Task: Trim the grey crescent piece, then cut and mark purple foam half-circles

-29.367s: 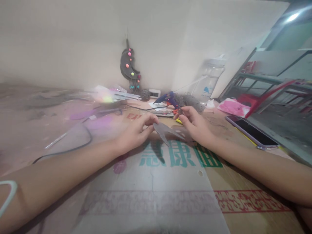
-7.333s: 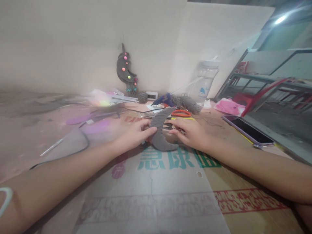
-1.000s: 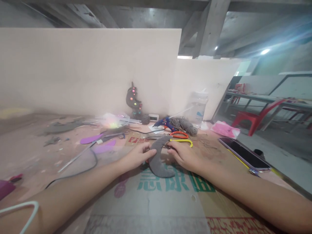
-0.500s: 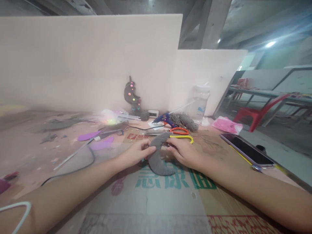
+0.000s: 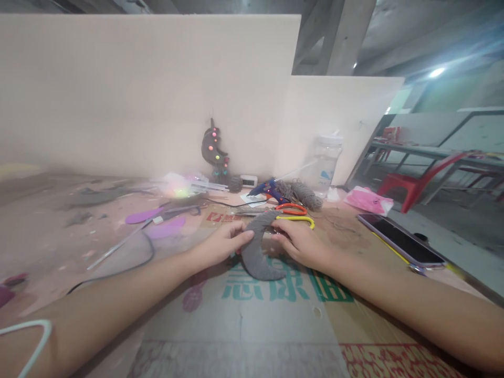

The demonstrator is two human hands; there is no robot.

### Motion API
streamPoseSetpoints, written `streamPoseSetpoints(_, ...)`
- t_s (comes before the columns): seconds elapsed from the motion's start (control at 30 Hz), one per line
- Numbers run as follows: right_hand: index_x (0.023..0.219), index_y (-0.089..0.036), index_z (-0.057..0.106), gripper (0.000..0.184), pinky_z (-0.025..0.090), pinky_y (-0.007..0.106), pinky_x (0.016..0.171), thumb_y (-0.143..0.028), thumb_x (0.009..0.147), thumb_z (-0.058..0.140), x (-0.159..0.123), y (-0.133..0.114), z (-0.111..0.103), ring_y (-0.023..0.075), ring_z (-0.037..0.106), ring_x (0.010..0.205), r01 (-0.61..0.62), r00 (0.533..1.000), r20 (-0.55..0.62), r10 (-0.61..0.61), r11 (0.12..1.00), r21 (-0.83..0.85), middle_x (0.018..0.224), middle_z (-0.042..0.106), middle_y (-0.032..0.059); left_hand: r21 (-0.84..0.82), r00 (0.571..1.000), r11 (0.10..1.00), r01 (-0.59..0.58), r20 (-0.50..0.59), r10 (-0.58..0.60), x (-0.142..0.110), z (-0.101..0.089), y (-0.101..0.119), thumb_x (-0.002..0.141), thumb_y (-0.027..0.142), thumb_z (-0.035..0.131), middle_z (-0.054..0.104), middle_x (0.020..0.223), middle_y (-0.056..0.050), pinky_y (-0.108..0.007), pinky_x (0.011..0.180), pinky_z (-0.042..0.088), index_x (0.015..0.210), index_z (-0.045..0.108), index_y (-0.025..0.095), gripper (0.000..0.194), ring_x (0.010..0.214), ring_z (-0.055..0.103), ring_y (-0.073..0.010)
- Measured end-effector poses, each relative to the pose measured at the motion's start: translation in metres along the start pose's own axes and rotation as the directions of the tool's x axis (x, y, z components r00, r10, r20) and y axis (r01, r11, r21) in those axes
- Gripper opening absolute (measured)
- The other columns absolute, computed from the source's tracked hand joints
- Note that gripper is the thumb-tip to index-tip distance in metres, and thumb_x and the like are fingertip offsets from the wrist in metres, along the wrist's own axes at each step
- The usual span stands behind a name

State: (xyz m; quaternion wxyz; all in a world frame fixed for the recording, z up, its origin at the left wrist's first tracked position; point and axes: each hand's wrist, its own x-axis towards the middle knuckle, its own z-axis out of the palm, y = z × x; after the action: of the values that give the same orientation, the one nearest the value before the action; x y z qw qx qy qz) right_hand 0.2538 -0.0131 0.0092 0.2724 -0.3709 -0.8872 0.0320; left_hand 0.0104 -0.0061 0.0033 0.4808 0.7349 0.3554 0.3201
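A grey crescent moon shape point(image 5: 258, 257), with fine ridges like wound yarn, stands over the cardboard in front of me. My left hand point(image 5: 226, 239) grips its outer curve, thumb on the front face and fingers behind. At the upper tip is my right hand point(image 5: 301, 241), its fingers curled and close together beside the inner edge. What lies between those right fingertips is too small and blurred to name. Just behind the crescent are scissors with orange and yellow handles point(image 5: 293, 212), partly covered by the right hand and the crescent.
Behind lie a blue glue gun point(image 5: 271, 189), grey yarn point(image 5: 301, 194) and a water bottle point(image 5: 327, 165). A decorated dark crescent point(image 5: 212, 147) stands against the board. At right is a phone point(image 5: 399, 240); at left are purple pieces point(image 5: 144, 215) and a black cable point(image 5: 151, 252).
The view has shifted slightly, so the hands and crescent appear a little farther right and higher. Both hands keep nearly the same pose around the crescent.
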Motion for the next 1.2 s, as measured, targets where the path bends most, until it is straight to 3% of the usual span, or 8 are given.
streamPoseSetpoints(0.27, 0.109, -0.018, 0.064, 0.027, 0.051, 0.034, 0.076, -0.036, 0.095, 0.05, -0.002, -0.003, -0.001, 0.0219, 0.065, 0.082, -0.058, 0.995, -0.082, 0.065, 0.995, 0.082, 0.097, 0.073, 0.0099, -0.019, 1.0, 1.0, -0.007, -0.002, 0.007, 0.0, -0.002, -0.002, 0.08, 0.068, 0.061, 0.05, 0.065, 0.005, -0.022, 0.052, 0.034, 0.08, 0.053, 0.018, 0.05, 0.056, 0.045, -0.0098)
streamPoseSetpoints(0.4, 0.101, -0.02, 0.063, 0.028, 0.047, 0.028, 0.063, -0.044, 0.087, 0.062, -0.001, -0.002, 0.001, 0.016, 0.059, 0.068, -0.224, 0.91, -0.259, 0.324, 0.909, 0.351, 0.087, 0.069, 0.0035, -0.015, 1.0, 1.0, -0.001, -0.019, 0.001, 0.0, -0.001, 0.001, 0.081, 0.059, 0.062, 0.05, 0.063, 0.005, -0.022, 0.054, 0.036, 0.076, 0.051, 0.018, 0.042, 0.056, 0.046, -0.0095)
streamPoseSetpoints(0.47, 0.094, -0.019, 0.063, 0.03, 0.046, 0.027, 0.063, -0.049, 0.087, 0.061, 0.003, 0.001, 0.0, 0.0156, 0.057, 0.069, -0.27, 0.867, -0.275, 0.416, 0.856, 0.441, 0.082, 0.066, 0.0016, -0.007, 1.0, 1.0, 0.013, -0.025, -0.013, 0.0, 0.0, 0.003, 0.081, 0.054, 0.063, 0.051, 0.063, 0.005, -0.022, 0.055, 0.037, 0.075, 0.05, 0.019, 0.038, 0.057, 0.047, -0.0098)
streamPoseSetpoints(0.57, 0.084, -0.018, 0.064, 0.039, 0.043, 0.026, 0.063, -0.057, 0.088, 0.057, 0.007, 0.002, -0.003, 0.0144, 0.052, 0.067, -0.316, 0.845, -0.236, 0.479, 0.805, 0.503, 0.071, 0.058, -0.0012, 0.003, 0.999, 1.0, 0.031, -0.016, -0.031, -0.001, 0.0, 0.004, 0.08, 0.05, 0.064, 0.053, 0.063, 0.005, -0.023, 0.055, 0.037, 0.075, 0.05, 0.019, 0.034, 0.057, 0.049, -0.0105)
streamPoseSetpoints(0.73, 0.082, -0.018, 0.065, 0.048, 0.036, 0.025, 0.057, -0.063, 0.09, 0.052, 0.005, -0.004, -0.006, 0.012, 0.041, 0.058, -0.31, 0.871, -0.177, 0.458, 0.793, 0.525, 0.061, 0.044, -0.0043, 0.051, 1.0, 0.998, 0.022, -0.005, -0.022, -0.002, -0.001, 0.001, 0.08, 0.048, 0.062, 0.052, 0.065, 0.004, -0.023, 0.056, 0.037, 0.074, 0.049, 0.019, 0.033, 0.059, 0.049, -0.0112)
streamPoseSetpoints(0.97, 0.096, -0.019, 0.069, 0.032, 0.046, 0.031, 0.073, -0.049, 0.088, 0.059, 0.004, -0.002, -0.002, 0.0185, 0.057, 0.079, -0.292, 0.904, -0.15, 0.4, 0.835, 0.466, 0.085, 0.066, 0.0032, 0.086, 1.0, 0.996, 0.007, -0.018, -0.005, -0.002, -0.002, 0.0, 0.082, 0.052, 0.062, 0.052, 0.064, 0.004, -0.024, 0.056, 0.037, 0.073, 0.05, 0.019, 0.036, 0.06, 0.048, -0.012)
streamPoseSetpoints(1.13, 0.09, -0.019, 0.067, 0.028, 0.048, 0.032, 0.072, -0.046, 0.088, 0.058, 0.004, -0.004, 0.0, 0.0191, 0.06, 0.077, -0.284, 0.915, -0.141, 0.378, 0.852, 0.44, 0.084, 0.068, 0.0029, 0.003, 0.997, 1.0, -0.021, 0.078, 0.02, -0.002, -0.003, 0.0, 0.085, 0.056, 0.061, 0.064, 0.082, 0.0, -0.025, 0.063, 0.042, 0.09, 0.064, 0.017, 0.039, 0.072, 0.057, -0.0153)
streamPoseSetpoints(1.2, 0.091, -0.02, 0.065, 0.03, 0.049, 0.031, 0.07, -0.049, 0.088, 0.059, 0.003, -0.006, 0.0, 0.0185, 0.06, 0.076, -0.268, 0.921, -0.151, 0.36, 0.865, 0.425, 0.085, 0.068, 0.0028, 0.007, 0.996, 1.0, -0.001, 0.093, 0.0, -0.002, -0.003, -0.001, 0.086, 0.055, 0.061, 0.064, 0.078, 0.0, -0.024, 0.059, 0.04, 0.092, 0.066, 0.017, 0.039, 0.068, 0.056, -0.0142)
